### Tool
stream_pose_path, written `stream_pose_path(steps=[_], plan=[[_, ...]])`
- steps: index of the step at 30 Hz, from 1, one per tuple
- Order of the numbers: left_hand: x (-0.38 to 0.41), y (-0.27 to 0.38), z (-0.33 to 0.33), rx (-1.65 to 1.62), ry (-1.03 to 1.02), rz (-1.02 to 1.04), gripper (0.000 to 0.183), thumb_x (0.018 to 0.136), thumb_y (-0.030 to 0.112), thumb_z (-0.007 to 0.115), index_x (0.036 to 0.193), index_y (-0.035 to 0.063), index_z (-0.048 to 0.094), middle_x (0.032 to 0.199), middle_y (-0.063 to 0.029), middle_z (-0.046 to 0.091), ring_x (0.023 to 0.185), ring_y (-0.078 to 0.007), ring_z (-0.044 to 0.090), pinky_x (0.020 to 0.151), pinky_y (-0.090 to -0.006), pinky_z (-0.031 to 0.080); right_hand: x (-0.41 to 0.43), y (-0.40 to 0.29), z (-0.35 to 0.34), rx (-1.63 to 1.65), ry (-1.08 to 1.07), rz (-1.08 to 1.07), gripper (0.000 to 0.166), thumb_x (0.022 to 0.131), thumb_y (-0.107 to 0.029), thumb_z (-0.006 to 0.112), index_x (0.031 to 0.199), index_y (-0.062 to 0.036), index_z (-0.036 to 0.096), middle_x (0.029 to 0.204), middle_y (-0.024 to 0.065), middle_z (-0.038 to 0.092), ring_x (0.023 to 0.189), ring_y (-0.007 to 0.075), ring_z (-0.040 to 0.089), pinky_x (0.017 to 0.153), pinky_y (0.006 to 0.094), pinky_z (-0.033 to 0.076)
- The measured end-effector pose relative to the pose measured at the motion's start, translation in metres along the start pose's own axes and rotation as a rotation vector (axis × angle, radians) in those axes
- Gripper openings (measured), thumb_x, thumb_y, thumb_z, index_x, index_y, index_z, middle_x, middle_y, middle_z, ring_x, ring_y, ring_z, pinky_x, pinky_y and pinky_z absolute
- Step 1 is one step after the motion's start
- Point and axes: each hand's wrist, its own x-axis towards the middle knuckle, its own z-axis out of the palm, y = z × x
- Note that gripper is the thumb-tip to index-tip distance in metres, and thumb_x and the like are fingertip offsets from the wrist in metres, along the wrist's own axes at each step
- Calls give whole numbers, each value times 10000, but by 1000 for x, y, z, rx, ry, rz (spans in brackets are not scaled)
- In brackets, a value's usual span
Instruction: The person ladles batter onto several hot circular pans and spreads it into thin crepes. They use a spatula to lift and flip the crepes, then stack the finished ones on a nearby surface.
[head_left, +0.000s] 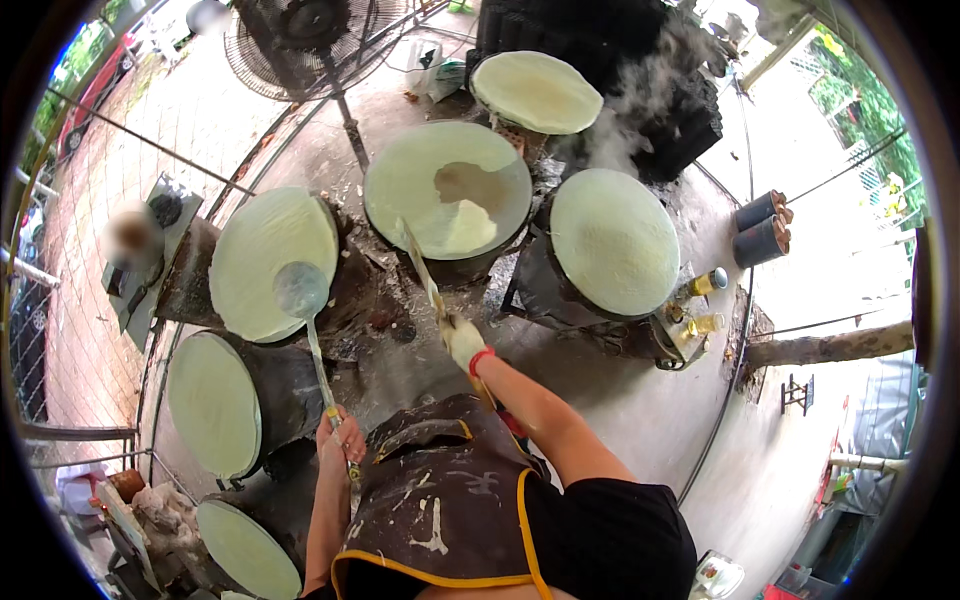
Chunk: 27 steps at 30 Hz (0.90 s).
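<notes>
My left hand (341, 436) is closed around the handle of a long ladle. The ladle's round metal bowl (301, 289) lies over the pale green batter sheet (274, 232) on the left round griddle. In a whitish work glove, my right hand (463, 341) grips a long, batter-smeared stick or paddle (421, 270). Its far end meets the lower left part of the middle griddle (405, 176). Pale batter covers much of that griddle, with a bare greyish-brown patch (469, 185) and a thicker, paler flap beside it.
More batter-covered griddles stand around me: right (615, 240), back (536, 91) and lower left (216, 405). Steam rises near a black stack (675, 120). Behind the middle griddle is a pedestal fan (307, 45). Two bottles (705, 283) stand at right; a wooden pole (832, 345) juts in.
</notes>
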Motion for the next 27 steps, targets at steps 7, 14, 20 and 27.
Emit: stream_pose_path(steps=[7, 14, 20, 27], plan=[[18, -31, 74, -127, -95, -37, 156, 868, 158, 554, 971, 95, 456, 616, -1, 381, 398, -92, 356, 363, -245, 317, 25, -81, -135, -279, 149, -69, 311, 924, -290, 450, 918, -15, 596, 575, 57, 502, 535, 178, 501, 537, 352, 410], [37, -61, 166, -254, -155, -91, 241, 813, 171, 634, 954, 84, 458, 753, -22, 413, 549, -106, 405, 449, -230, 339, 63, -82, -194, -445, -99, -85, 341, 892, -318, 432, 1012, -22, 553, 883, 239, 609, 857, 411, 572, 721, 455, 450], [56, -61, 202, -215, -169, -133, 247, 817, 171, 635, 967, 72, 465, 794, -21, 430, 586, -110, 415, 460, -239, 355, 69, -76, -207, -508, -254, -430, 310, 867, -269, 466, 1013, -3, 533, 890, 252, 600, 866, 412, 572, 749, 468, 442], [69, -50, 189, -231, -156, -119, 225, 825, 150, 621, 962, 67, 463, 800, -28, 433, 591, -114, 424, 468, -239, 368, 76, -71, -210, -464, 36, -18, 347, 887, -308, 429, 1106, -52, 516, 923, 261, 597, 879, 427, 564, 754, 482, 445]])
